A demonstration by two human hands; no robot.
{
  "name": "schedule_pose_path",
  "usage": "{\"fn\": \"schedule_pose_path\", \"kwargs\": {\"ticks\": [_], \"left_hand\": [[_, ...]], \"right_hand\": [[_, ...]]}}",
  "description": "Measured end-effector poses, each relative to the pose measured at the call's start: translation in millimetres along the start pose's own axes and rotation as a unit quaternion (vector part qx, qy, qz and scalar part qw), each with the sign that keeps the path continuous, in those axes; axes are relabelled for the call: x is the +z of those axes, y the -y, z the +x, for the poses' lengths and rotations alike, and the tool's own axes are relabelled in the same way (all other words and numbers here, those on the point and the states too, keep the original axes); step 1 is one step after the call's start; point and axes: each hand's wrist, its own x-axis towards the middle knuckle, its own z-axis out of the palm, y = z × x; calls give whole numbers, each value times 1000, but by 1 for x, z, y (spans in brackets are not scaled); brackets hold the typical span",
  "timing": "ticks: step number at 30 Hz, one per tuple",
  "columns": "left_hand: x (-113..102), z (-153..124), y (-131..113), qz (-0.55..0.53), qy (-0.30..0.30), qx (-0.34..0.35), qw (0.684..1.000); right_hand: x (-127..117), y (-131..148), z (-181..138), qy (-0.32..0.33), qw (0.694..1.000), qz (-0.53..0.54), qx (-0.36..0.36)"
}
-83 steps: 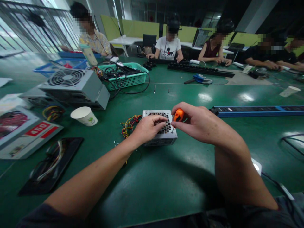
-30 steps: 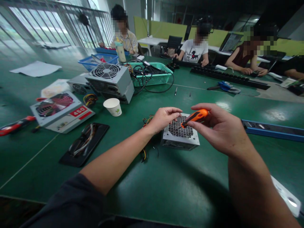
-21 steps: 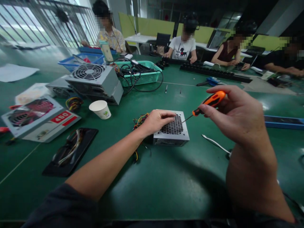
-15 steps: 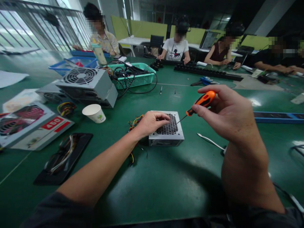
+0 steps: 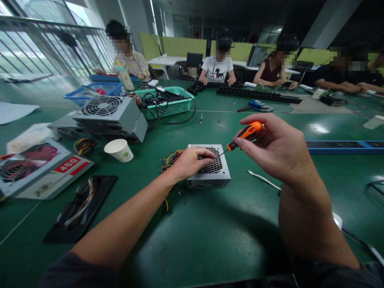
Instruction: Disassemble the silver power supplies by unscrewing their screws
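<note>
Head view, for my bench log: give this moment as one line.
left hand: resting on power supply grille | right hand: holds orange screwdriver, tip over grille

Daylight is streaming in from the windows (image 5: 33,48) at upper left, washing them out, while the room's back is sitting dim. Ceiling lights are glaring in patches on the table (image 5: 317,128), and a broad soft shadow is falling across its near part. The edges are bending and blurring.
</note>
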Motion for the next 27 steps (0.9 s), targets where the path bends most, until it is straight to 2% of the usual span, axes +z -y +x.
{"fn": "schedule_pose_path", "kwargs": {"ticks": [18,27], "left_hand": [[2,-1,-1,12,30,8,999],[4,-2,1,20,15,15,1000]], "right_hand": [[-1,-1,-3,14,1000,-16,-2],[-7,1,-5,81,997,5,-12]]}}
